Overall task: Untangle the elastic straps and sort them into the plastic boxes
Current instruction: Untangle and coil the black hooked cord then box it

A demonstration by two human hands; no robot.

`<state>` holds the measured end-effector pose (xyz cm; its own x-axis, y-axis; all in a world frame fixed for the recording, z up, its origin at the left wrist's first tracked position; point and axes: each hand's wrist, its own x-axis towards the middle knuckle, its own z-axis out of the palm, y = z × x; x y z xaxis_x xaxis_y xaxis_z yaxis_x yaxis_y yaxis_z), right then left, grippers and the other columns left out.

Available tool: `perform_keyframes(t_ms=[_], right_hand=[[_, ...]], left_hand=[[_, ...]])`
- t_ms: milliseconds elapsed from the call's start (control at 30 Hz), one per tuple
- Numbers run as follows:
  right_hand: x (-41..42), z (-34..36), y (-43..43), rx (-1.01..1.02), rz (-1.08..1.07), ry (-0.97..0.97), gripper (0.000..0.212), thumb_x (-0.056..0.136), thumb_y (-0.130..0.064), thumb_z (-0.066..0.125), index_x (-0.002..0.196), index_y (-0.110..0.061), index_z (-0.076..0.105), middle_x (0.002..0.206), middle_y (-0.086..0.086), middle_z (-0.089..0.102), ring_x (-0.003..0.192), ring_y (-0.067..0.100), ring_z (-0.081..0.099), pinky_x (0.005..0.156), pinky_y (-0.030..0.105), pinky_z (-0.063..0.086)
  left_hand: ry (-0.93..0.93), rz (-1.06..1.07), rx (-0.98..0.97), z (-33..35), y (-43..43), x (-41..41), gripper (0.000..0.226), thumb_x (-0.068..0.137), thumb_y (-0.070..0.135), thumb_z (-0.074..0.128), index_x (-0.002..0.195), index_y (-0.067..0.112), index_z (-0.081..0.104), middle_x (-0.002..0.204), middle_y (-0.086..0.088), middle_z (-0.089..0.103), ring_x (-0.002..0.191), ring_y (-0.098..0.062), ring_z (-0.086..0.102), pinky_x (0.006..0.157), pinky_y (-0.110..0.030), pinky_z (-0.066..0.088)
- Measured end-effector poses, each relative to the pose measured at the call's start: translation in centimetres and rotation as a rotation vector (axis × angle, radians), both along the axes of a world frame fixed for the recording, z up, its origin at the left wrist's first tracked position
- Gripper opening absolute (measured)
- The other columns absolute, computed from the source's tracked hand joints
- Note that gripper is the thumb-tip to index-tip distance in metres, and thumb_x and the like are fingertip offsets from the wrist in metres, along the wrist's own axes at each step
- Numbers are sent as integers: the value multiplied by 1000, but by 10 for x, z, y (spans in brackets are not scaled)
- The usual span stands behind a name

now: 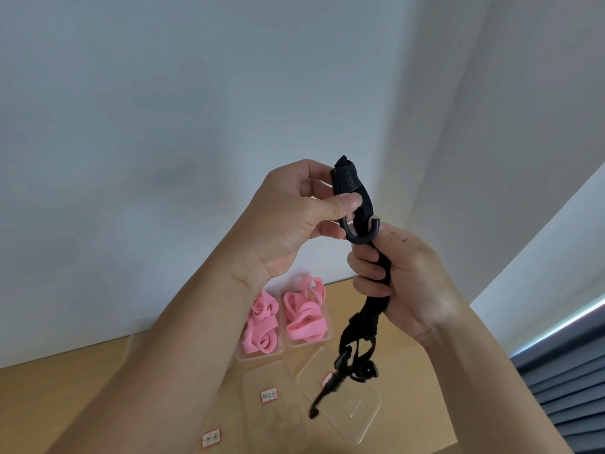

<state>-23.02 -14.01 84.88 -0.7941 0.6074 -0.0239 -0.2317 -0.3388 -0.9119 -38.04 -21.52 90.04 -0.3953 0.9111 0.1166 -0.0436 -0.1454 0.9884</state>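
Observation:
I hold a black elastic strap up in the air above the table. My left hand pinches its black plastic hook end between thumb and fingers. My right hand grips the bundled strap just below the hook; the rest dangles in a tangle with another hook at the bottom. Two clear plastic boxes behind hold pink elastic bands, one at left and one at right. Nearer clear boxes carry red-edged labels.
The boxes stand on a light wooden table against a pale wall. A clear box with a label is near the bottom edge. Dark slatted blinds are at the right.

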Motion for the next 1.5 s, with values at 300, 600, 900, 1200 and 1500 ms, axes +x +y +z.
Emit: perform_keyframes(t_ms=[300, 600, 900, 1200, 1500], right_hand=[[4, 2, -10, 192, -60, -138, 33, 88, -28, 47, 92, -3, 68, 68, 4, 23, 53, 15, 17, 43, 21, 20], [2, -10, -10, 752, -381, -366, 46, 103, -53, 38, 71, -30, 61, 51, -11, 40, 45, 5, 36, 45, 14, 31], [23, -3, 4, 637, -81, -304, 42, 96, -48, 41, 73, -18, 60, 51, -13, 33, 47, 9, 26, 49, 26, 24], [18, -7, -1, 549, -271, -368, 54, 99, -56, 48, 68, -14, 64, 50, -2, 31, 45, 16, 25, 49, 29, 23], [13, -5, -13, 103, -349, -263, 47, 106, -40, 46, 75, -13, 68, 50, -8, 32, 42, 10, 26, 41, 23, 25]], left_hand=[[23, 168, 16, -12, 6, 5, 18, 85, -1, 78, 98, 5, 67, 77, -9, 69, 68, -30, 67, 60, -31, 52], [55, 228, 55, -19, 7, 14, 20, 84, 6, 78, 100, 7, 67, 71, 1, 69, 64, -24, 70, 59, -30, 55], [62, -124, 45, -12, -9, 0, 23, 92, 19, 66, 111, 7, 68, 91, -12, 69, 75, -26, 70, 65, -34, 59], [385, 89, 73, -13, -7, 4, 10, 95, 13, 65, 105, 12, 69, 84, -6, 71, 68, -24, 74, 64, -34, 61], [820, 329, 257, -31, -9, 37, 19, 94, 14, 64, 111, 7, 66, 95, -1, 65, 82, -14, 69, 74, -31, 60]])
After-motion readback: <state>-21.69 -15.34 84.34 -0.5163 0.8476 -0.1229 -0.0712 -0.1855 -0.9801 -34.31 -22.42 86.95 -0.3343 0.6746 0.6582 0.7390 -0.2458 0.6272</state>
